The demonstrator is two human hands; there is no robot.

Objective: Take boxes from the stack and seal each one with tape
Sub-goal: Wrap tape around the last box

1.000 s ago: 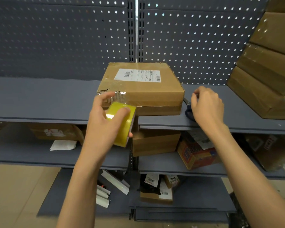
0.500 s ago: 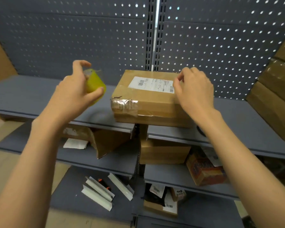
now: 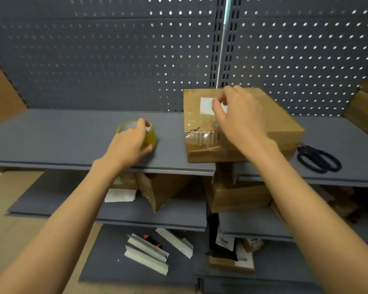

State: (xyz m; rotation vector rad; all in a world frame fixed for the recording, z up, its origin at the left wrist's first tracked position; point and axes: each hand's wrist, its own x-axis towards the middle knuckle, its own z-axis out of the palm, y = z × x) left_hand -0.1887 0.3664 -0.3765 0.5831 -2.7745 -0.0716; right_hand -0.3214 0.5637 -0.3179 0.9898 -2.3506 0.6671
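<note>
One taped box (image 3: 274,126) on shelf (image 3: 62,141)

A brown cardboard box (image 3: 238,126) with a white label is set flat on the grey shelf, its front edge wrapped in crinkled clear tape. A yellowish tape roll (image 3: 137,134) is laid flat to its left, well apart.

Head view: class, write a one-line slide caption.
Left hand sets tape roll on shelf; right hand over cardboard box.
</note>
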